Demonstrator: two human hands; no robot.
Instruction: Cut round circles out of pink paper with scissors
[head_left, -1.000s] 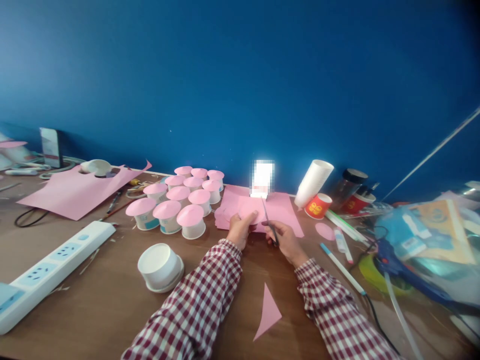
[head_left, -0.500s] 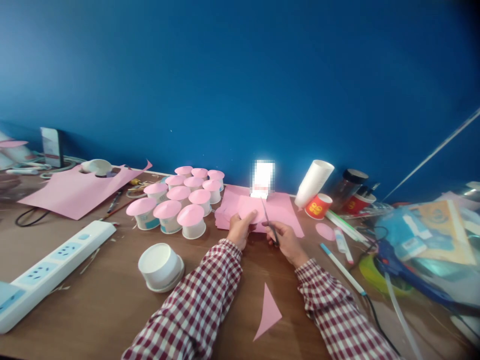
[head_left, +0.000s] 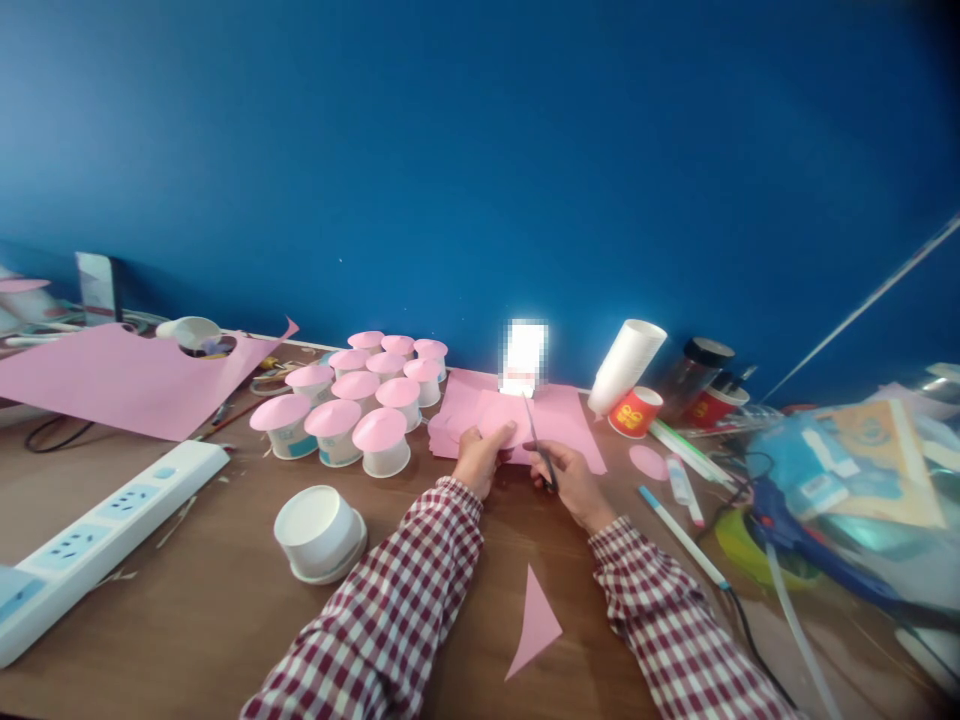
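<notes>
My left hand (head_left: 482, 458) pinches a piece of pink paper (head_left: 504, 415), thumb on top. Its outline blends into the stack of pink sheets (head_left: 574, 425) behind it. In my right hand (head_left: 570, 482) is a pair of scissors (head_left: 541, 450), its blades pointing away from me at the right edge of the held paper. Whether the blades are parted is too small to tell. A pink paper offcut (head_left: 534, 625) lies between my forearms. To the left stand several white paper cups with pink paper caps (head_left: 381, 430).
A white power strip (head_left: 112, 540) and an upturned white cup (head_left: 319, 530) are on the left. A large cut pink sheet (head_left: 135, 375) lies behind. Stacked white cups (head_left: 630, 365), a red cup (head_left: 634, 410) and a blue glue gun (head_left: 795, 530) occupy the right. A blurred phone (head_left: 523, 360) faces me.
The large pink sheet at the far left has shifted left and turned. My hands, the scissors and the held paper look nearly unchanged.
</notes>
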